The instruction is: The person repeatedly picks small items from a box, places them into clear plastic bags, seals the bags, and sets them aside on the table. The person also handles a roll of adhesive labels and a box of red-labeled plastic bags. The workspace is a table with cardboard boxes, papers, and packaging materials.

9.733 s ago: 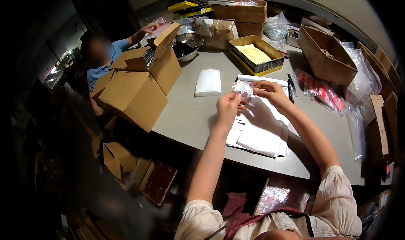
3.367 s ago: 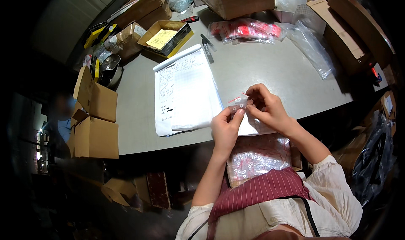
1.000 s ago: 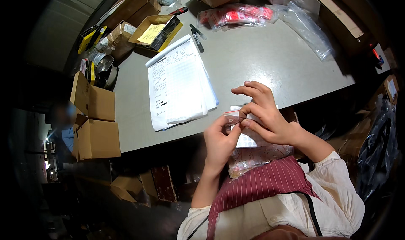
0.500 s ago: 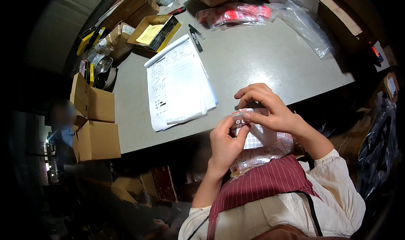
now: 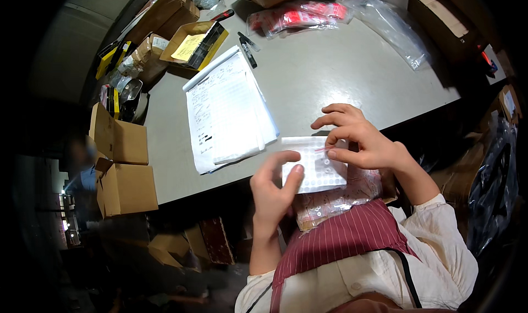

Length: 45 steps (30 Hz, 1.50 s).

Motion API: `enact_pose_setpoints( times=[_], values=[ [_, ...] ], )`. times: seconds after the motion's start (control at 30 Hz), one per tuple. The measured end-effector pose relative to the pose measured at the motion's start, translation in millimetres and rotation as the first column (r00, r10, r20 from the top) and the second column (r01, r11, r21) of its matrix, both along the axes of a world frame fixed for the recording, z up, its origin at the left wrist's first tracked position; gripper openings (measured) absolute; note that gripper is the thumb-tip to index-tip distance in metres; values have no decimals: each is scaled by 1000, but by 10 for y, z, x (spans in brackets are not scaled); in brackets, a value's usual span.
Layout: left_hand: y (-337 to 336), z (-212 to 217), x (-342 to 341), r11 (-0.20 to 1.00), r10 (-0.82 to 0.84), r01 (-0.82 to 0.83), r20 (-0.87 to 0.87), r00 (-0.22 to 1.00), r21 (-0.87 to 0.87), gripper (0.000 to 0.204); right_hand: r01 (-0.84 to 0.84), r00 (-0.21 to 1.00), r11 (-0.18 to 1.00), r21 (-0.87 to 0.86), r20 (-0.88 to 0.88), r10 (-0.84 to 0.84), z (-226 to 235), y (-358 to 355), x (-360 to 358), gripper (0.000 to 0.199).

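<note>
Over the left edge of a white sheet of round stickers (image 5: 308, 182), my left hand (image 5: 272, 189) has its thumb and forefinger spread apart, with nothing visible gripped. A small clear zip bag (image 5: 328, 159) with a red strip hangs over the sheet, its top pinched between thumb and forefinger of my right hand (image 5: 366, 142); the other right fingers are stretched out. One white round sticker seems to show on the bag. Beneath the sheet, at my apron, lies a pile of clear zip bags (image 5: 330, 203) with red strips and white dots.
The grey table (image 5: 297, 87) carries a handwritten pad (image 5: 231, 115), a black marker (image 5: 248, 54), an open black-yellow box (image 5: 212, 40), red-marked plastic packs (image 5: 297, 18) and a clear plastic bag (image 5: 390, 29). An open cardboard box (image 5: 129, 189) stands at left. A blurred person is beyond it.
My left hand has let go of the small zip bag and drawn left, its fingers spreading. My right hand keeps the bag, slightly to the right. More of the sticker sheet now shows.
</note>
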State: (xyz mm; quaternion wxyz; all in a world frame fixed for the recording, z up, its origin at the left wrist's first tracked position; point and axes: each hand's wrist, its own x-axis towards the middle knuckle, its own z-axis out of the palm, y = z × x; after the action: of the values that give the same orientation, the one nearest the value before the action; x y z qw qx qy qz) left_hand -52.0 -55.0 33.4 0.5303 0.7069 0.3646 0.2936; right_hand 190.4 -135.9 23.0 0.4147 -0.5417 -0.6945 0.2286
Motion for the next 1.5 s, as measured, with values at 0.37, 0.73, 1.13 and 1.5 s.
enact_pose_setpoints(
  times=[0.37, 0.73, 1.13, 1.5],
  values=[
    [2, 138, -69, 974, 200, -211, 127, 971, 81, 16, 59, 998, 998, -23, -11, -59, 45, -185, 302, 28],
    [84, -21, 100, 997, 31, -54, 327, 944, 63, 11, 140, 795, 969, -202, -561, -232, -89, -209, 181, 30],
    [-111, -671, -504, 940, 241, -284, 217, 946, 192, 18, 563, 807, 610, 557, -212, -550, -211, -306, 815, 23],
    [-356, -835, -657, 995, 98, -93, -194, 976, 38, 31, 474, 536, 866, -160, -728, -428, 127, 330, 1651, 16]
  ],
)
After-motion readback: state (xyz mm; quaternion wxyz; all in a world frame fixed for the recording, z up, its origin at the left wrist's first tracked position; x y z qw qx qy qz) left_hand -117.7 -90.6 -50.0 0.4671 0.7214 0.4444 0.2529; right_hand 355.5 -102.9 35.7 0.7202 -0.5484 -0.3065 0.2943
